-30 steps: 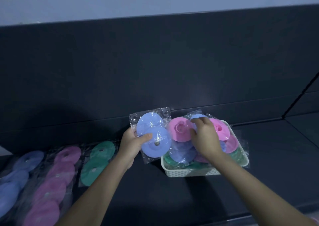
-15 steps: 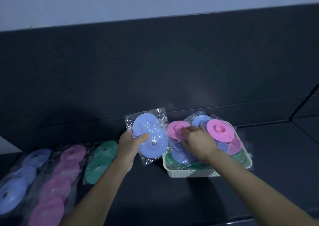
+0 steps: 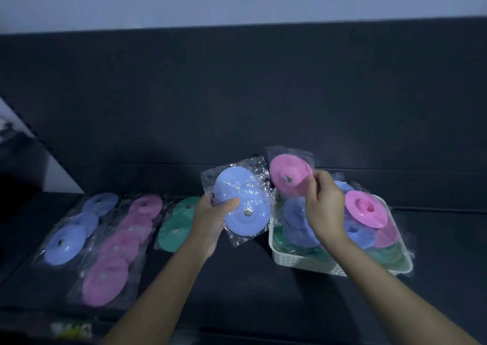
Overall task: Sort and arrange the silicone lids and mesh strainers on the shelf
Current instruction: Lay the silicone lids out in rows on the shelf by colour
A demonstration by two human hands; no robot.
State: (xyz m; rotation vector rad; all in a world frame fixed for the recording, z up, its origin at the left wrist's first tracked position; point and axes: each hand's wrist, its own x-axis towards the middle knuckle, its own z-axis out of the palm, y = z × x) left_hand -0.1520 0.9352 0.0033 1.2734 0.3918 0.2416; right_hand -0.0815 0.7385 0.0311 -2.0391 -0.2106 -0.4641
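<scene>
My left hand (image 3: 210, 218) grips a clear packet of two blue silicone lids (image 3: 242, 207), held above the dark shelf (image 3: 237, 278). My right hand (image 3: 324, 210) pinches a bagged pink lid (image 3: 288, 177) by its edge, lifted above the left end of a white basket (image 3: 297, 261). The basket holds several more bagged lids in blue, pink (image 3: 366, 207) and green. On the shelf to the left lie three sorted rows: blue lids (image 3: 66, 243), pink lids (image 3: 105, 281) and green lids (image 3: 176, 228).
A dark back panel (image 3: 237, 94) rises behind the shelf, with a pale wall above. Another dark shelf section continues to the right of the basket. Something small and yellowish (image 3: 71, 330) lies blurred at the front edge.
My right hand has pulled a pink lid out of the basket and raised it up and to the left. My left hand still holds the blue packet, nearly unmoved.
</scene>
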